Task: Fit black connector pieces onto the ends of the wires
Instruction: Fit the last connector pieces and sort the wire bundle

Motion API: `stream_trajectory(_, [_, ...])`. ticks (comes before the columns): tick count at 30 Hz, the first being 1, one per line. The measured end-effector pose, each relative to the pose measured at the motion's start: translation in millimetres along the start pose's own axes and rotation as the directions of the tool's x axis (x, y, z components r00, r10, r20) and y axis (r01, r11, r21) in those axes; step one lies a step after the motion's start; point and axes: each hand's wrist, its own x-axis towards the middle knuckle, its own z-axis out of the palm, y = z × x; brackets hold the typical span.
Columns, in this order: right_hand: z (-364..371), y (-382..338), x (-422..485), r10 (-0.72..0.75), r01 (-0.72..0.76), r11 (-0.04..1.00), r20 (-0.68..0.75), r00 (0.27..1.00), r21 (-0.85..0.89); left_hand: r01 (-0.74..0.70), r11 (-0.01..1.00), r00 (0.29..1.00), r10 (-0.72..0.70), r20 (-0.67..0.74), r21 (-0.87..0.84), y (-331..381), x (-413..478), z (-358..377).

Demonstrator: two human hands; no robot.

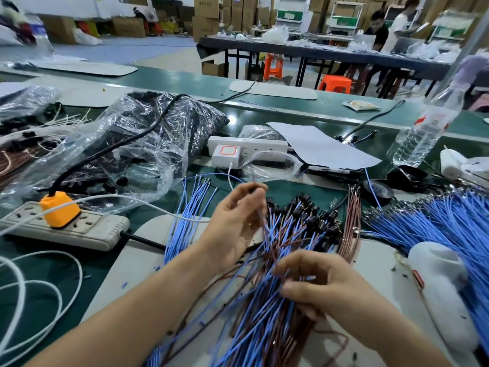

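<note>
A heap of blue and brown wires (pixel 267 308) lies in front of me, their far ends fitted with black connector pieces (pixel 315 213). My left hand (pixel 235 221) is raised over the heap and pinches a small dark piece with a thin wire hanging from its fingertips. My right hand (pixel 320 284) sits lower, fingers curled round wires in the heap. A bundle of bare blue wires (pixel 190 210) lies to the left, a bundle of brown wires (pixel 350 223) to the right. A clear bag of black connector pieces (pixel 148 139) rests at the back left.
A grey power strip with an orange plug (pixel 59 213) lies left, a white power strip (pixel 246 147) behind. More blue wires (pixel 455 223) pile up at right beside a white bottle (pixel 444 290). A water bottle (pixel 428 125) stands at the back right. White cable loops (pixel 39 295) lie near left.
</note>
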Motion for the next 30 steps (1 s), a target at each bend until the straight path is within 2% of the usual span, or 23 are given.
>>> stream_trajectory(1, [-3, -3, -3, 0.059, -0.056, 0.998, 0.137, 0.989, -0.02, 0.02, 0.996, 0.998, -0.025, -0.055, -0.091, 4, 4, -4])
stream_trajectory(3, [-8, -8, -6, 0.143, -0.108, 0.988, 0.368, 0.919, -0.115, 0.016, 0.988, 0.992, -0.035, -0.12, -0.153, 12, 11, -10])
stream_trajectory(5, [-9, -9, -7, 0.15, -0.101, 0.987, 0.494, 0.857, -0.124, 0.012, 0.988, 0.995, -0.026, -0.093, -0.154, 14, 12, -10])
stream_trajectory(6, [-9, -10, -6, 0.135, -0.107, 0.991, 0.512, 0.849, -0.083, 0.018, 0.99, 0.999, -0.023, -0.038, -0.139, 13, 10, -8])
stream_trajectory(8, [-4, -9, -4, 0.106, -0.127, 0.992, 0.431, 0.896, 0.02, 0.032, 0.998, 0.993, -0.026, 0.119, -0.048, 7, 3, -3])
stream_trajectory(10, [0, -5, -2, 0.053, -0.072, 0.992, 0.18, 0.982, 0.1, -0.014, 0.993, 0.965, -0.017, 0.261, 0.118, -1, -5, 3])
stream_trajectory(12, [2, -4, 0, 0.011, 0.002, 0.982, -0.068, 0.998, 0.191, -0.053, 0.968, 0.943, -0.033, 0.33, 0.247, -7, -12, 8])
stream_trajectory(14, [2, -4, 0, -0.005, 0.044, 0.973, -0.169, 0.986, 0.227, -0.06, 0.955, 0.935, -0.049, 0.35, 0.291, -9, -16, 10])
stream_trajectory(15, [2, -5, -1, 0.0, 0.037, 0.975, -0.163, 0.987, 0.221, -0.06, 0.955, 0.937, -0.046, 0.346, 0.29, -9, -16, 10])
stream_trajectory(17, [-2, -8, -4, 0.024, -0.017, 0.982, -0.038, 0.999, 0.187, -0.043, 0.978, 0.96, -0.016, 0.279, 0.205, -8, -13, 8])
stream_trajectory(20, [-8, -8, -8, 0.126, -0.144, 0.988, 0.236, 0.963, 0.059, 0.011, 0.997, 1.0, -0.012, -0.022, -0.07, 0, 2, -2])
stream_trajectory(21, [-9, -7, -8, 0.16, -0.173, 0.985, 0.292, 0.943, 0.018, 0.003, 0.991, 0.992, -0.019, -0.121, -0.131, 2, 6, -6])
stream_trajectory(23, [-11, -5, -7, 0.206, -0.215, 0.977, 0.318, 0.925, -0.009, -0.008, 0.983, 0.975, -0.033, -0.222, -0.181, 5, 10, -12])
stream_trajectory(26, [-9, -5, -6, 0.215, -0.222, 0.975, 0.279, 0.936, -0.004, -0.031, 0.994, 0.986, 0.013, -0.164, -0.103, 0, 7, -10])
stream_trajectory(28, [-5, -5, -4, 0.153, -0.168, 0.983, 0.166, 0.974, 0.077, -0.146, 0.983, 0.988, 0.151, -0.035, 0.113, -2, 1, -4])
stream_trajectory(30, [-3, -4, -1, 0.057, -0.052, 0.991, -0.04, 0.998, 0.125, -0.309, 0.879, 0.951, 0.28, 0.132, 0.362, -6, -8, 3])
